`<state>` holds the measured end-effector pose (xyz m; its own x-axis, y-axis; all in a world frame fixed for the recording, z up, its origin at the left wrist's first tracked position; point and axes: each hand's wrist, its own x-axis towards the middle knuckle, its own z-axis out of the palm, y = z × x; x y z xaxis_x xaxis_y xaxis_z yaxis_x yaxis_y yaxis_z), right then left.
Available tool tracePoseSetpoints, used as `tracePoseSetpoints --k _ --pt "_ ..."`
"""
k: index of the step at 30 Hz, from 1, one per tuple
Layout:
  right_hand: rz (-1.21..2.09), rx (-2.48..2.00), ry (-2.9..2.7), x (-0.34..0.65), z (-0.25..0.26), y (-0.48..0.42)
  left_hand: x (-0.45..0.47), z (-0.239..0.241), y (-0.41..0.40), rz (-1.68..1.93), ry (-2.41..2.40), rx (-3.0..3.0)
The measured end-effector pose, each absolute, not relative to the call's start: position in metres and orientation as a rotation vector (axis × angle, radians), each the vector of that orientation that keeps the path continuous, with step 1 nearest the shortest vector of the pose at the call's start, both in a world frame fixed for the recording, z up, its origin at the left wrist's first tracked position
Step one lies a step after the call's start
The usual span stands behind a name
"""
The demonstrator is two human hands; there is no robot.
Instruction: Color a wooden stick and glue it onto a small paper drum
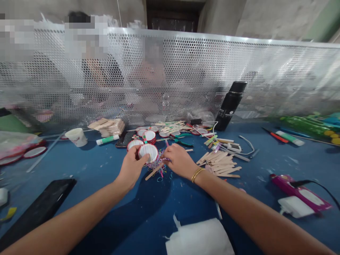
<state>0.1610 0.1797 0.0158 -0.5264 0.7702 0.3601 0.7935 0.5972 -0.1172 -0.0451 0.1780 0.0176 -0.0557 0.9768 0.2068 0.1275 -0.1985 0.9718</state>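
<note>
My left hand [132,166] is closed on a round white disc with a red rim [148,153], thumb on its face and fingers behind. Just right of it, my right hand [179,159] is closed, its fingertips bunched over a small heap of colored rubber bands [161,170]; what they pinch, if anything, is hidden. A flat wooden stick [154,172] lies slantwise across the heap, below the right fingertips. More red-rimmed discs [149,136] sit stacked behind the held one.
Loose wooden sticks [221,163] lie right of my right hand. Behind are pliers [183,143], a glue stick [107,139], a paper cup [76,137] and a black bottle [230,106]. A perforated metal screen [191,78] closes the table's back; people are beyond it. A purple power strip [300,193] lies right.
</note>
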Motion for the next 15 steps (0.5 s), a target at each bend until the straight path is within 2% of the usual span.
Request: tracePoseSetpoints --k 8,15 --pt "-0.104 -1.297 -2.541 0.155 0.019 0.174 -0.045 0.020 0.178 1.350 1.223 1.407" --pt "0.006 -1.430 -2.531 0.183 0.059 0.177 -0.045 0.023 0.178 1.366 1.158 1.371"
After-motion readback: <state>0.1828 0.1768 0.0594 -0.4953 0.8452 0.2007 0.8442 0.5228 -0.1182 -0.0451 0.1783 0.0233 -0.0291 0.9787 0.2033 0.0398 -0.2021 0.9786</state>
